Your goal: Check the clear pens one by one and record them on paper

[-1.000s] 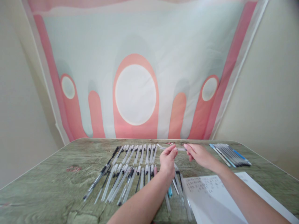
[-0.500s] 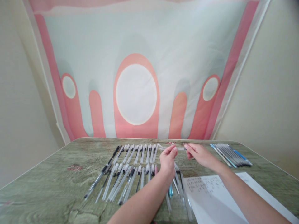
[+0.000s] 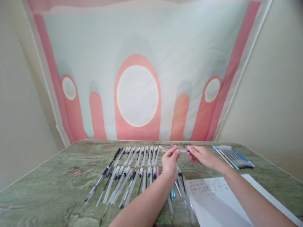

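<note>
A slim, straight tube (image 3: 183, 151), clear or frosted like plastic, lies nearly level between the two hands, with a dark tip at its right end; whether it is a whole pen or only a part is too small to tell. The left hand (image 3: 170, 162) has its thumb and forefinger pinched together on the tube, and part of the tube shows past the left side of the fingers. The right hand (image 3: 197, 155) is closed in a pinch at the dark end, its other fingers curled in.

To the left of the hands lie two rows of pens: an upper row (image 3: 140, 156) of narrow, frosted barrels with pale caps and dark bands, and a lower row (image 3: 123, 186) of clear, white and black pieces, set at differing slants. More clear tubes and a turquoise piece (image 3: 172, 193) lie near the left forearm. White paper (image 3: 213, 201) with rows of small dark marks lies partly beneath the right forearm. Beyond it, at the right, slim grey, black and blue pens (image 3: 234, 157) lie side by side.

The bench (image 3: 54, 186) has a greenish, wood-grain surface with rounded far corners. Behind it hangs a slightly creased cloth (image 3: 194, 41) printed with coral arches and pale ovals, between plain beige walls.
</note>
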The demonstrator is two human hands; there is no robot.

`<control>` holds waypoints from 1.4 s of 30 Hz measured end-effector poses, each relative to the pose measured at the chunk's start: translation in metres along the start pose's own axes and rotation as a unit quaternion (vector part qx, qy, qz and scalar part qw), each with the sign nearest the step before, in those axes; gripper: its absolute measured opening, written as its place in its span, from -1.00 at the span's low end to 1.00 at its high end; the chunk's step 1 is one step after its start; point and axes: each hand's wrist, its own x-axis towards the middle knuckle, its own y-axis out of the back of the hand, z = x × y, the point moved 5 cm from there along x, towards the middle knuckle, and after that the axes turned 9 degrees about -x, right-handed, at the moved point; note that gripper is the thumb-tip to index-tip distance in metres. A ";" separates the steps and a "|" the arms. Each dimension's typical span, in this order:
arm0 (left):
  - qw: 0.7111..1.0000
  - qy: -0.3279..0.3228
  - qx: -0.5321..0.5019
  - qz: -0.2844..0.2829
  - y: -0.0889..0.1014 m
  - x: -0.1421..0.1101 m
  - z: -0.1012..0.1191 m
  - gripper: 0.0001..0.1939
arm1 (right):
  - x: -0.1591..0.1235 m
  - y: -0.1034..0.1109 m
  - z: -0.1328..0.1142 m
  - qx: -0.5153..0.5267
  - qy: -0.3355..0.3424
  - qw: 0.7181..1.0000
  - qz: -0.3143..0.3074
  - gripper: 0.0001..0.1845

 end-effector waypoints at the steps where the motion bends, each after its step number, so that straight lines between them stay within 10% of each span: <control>1: 1.000 0.000 -0.002 0.002 0.000 0.000 0.000 -0.69 | -0.001 0.002 -0.001 -0.002 0.006 1.000 -0.004 -0.58; 34: 1.000 0.006 -0.006 0.007 0.005 0.004 -0.003 -0.70 | 0.003 -0.003 -0.002 -0.040 0.048 0.997 0.051 -0.61; 42: 1.000 -0.004 0.002 -0.002 0.006 0.005 -0.001 -0.71 | 0.006 -0.019 0.007 0.118 -0.025 0.993 0.013 -0.50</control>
